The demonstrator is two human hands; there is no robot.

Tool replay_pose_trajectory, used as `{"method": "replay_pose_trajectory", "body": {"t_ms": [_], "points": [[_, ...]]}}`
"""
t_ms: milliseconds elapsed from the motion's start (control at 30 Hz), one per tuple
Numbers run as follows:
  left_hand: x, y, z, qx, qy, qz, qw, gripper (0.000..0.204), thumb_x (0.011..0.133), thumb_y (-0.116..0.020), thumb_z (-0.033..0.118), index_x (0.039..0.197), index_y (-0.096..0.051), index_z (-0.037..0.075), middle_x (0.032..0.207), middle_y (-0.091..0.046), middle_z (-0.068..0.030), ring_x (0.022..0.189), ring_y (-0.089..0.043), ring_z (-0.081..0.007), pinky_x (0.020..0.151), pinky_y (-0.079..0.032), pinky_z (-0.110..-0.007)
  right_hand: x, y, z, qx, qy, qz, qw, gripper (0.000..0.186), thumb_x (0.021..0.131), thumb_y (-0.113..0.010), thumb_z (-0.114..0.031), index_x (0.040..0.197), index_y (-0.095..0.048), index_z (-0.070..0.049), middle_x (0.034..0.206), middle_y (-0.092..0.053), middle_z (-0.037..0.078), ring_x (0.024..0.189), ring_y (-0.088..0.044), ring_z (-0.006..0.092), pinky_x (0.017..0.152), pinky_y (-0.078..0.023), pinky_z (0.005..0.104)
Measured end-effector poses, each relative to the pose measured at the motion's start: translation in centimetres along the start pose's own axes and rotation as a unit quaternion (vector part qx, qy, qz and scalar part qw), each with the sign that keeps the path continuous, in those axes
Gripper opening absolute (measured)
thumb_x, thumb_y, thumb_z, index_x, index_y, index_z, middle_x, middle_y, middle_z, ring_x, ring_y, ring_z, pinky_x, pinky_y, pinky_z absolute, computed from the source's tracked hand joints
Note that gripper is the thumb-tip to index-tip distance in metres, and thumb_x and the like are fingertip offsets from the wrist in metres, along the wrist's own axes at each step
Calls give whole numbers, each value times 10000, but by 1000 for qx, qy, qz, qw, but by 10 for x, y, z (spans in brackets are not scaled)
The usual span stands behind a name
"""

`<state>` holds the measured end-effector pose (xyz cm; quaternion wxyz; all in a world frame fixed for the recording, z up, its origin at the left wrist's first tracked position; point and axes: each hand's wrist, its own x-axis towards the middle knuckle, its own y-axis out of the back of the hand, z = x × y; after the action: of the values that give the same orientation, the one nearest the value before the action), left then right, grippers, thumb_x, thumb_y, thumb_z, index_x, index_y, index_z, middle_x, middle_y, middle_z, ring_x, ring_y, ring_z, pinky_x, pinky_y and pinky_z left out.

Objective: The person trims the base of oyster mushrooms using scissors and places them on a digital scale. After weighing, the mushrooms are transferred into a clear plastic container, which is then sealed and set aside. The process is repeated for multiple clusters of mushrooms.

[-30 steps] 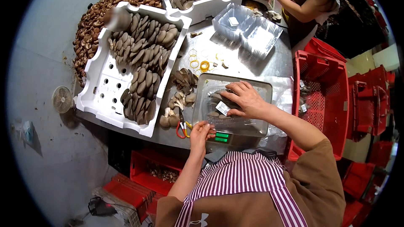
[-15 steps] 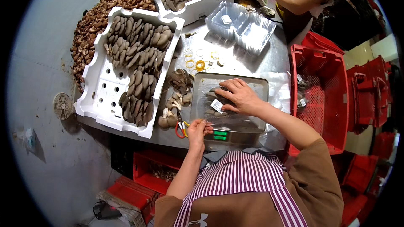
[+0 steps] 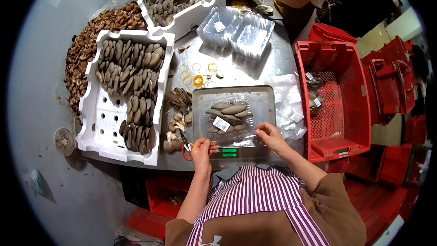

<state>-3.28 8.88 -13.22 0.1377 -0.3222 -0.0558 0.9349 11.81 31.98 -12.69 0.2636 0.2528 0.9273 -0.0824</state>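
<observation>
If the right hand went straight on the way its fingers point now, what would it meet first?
The right hand would likely first meet the clear mushroom pack, which its fingertips may touch; depth is unclear.

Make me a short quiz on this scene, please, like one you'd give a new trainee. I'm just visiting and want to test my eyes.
1. Multiple choice: what colour is the big crate on the right side of the table? A) white B) red C) green
2. True or false: the left hand is nearer the scissors than the right hand is.
3. Short answer: what lies on the metal tray in front of the person?

Key:
1. B
2. True
3. A clear pack of mushrooms with a white sticker.
</observation>
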Motion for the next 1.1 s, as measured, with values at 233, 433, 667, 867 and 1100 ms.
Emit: {"method": "replay_pose_trajectory", "body": {"t_ms": [233,433,667,867,1100], "points": [[20,4,2,20,-12,-34,999,108,953,-594,109,1007,-565,19,870,-691,-139,689,-661,-183,602,-563,-279,0,-14,4,152,-48,-5,987,149,942,-575,-66,1035,-475,-6,884,-602,102,733,-642,168,589,-546,285],[47,6,44,80,-99,-13,992,290,949,-612,103,1214,-524,27,850,-641,-74,698,-622,-139,616,-531,-255,-19,-38,-6,187,-89,-69,976,196,938,-589,-103,1077,-520,15,944,-631,116,769,-663,169,685,-556,271],[-64,-16,90,-34,-21,-355,934,447,958,-593,219,1356,-499,40,767,-617,-88,582,-571,-143,549,-471,-226,-67,-45,-79,-21,113,-171,979,249,931,-623,-140,1135,-619,3,1004,-629,65,898,-607,118,790,-496,271],[-85,-30,75,-209,50,-443,870,402,994,-532,373,1161,-625,19,699,-606,-125,574,-546,-162,515,-443,-243,-50,-55,-113,106,106,-254,955,115,954,-570,-118,984,-615,-17,893,-613,48,934,-607,157,941,-475,332],[3,77,84,316,-200,-23,927,408,935,-643,219,579,-572,33,522,-497,-15,468,-433,-73,455,-320,-273,52,-3,-157,-438,339,-186,812,290,888,-671,-327,761,-655,-67,616,-607,46,560,-612,193,527,-424,342]]}}
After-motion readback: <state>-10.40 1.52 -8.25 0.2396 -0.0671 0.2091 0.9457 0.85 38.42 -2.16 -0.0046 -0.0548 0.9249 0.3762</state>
